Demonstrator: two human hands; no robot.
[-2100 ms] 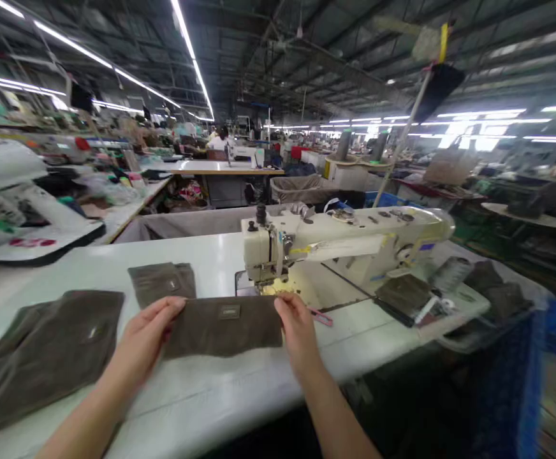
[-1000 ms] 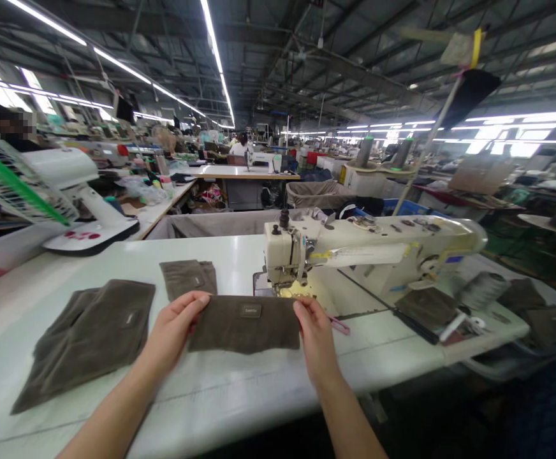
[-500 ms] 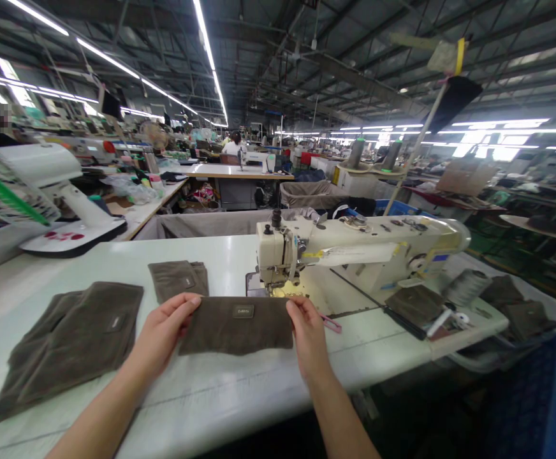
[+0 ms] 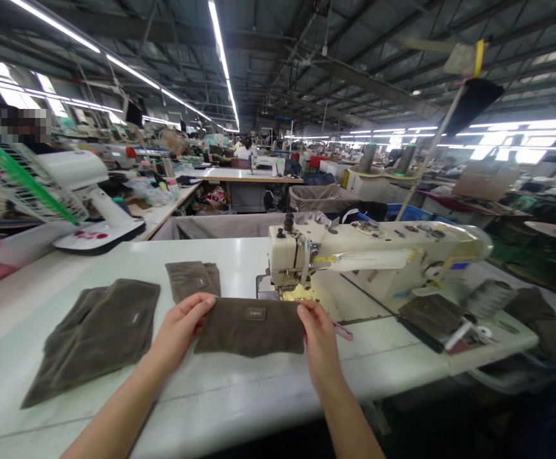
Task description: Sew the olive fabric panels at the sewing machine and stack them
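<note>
Head, cloth (image 4: 249, 338) pinched, left grip (image 4: 178, 331), right grip (image 4: 320, 341)

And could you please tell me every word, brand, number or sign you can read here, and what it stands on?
No text reads with certainty.
Label on the held cloth: lettering, too blurred to read.
Left tag on the larger pile: too small to read.
Middle tag on the smaller pile: likewise.
White strip on the sewing machine: nothing legible.
</note>
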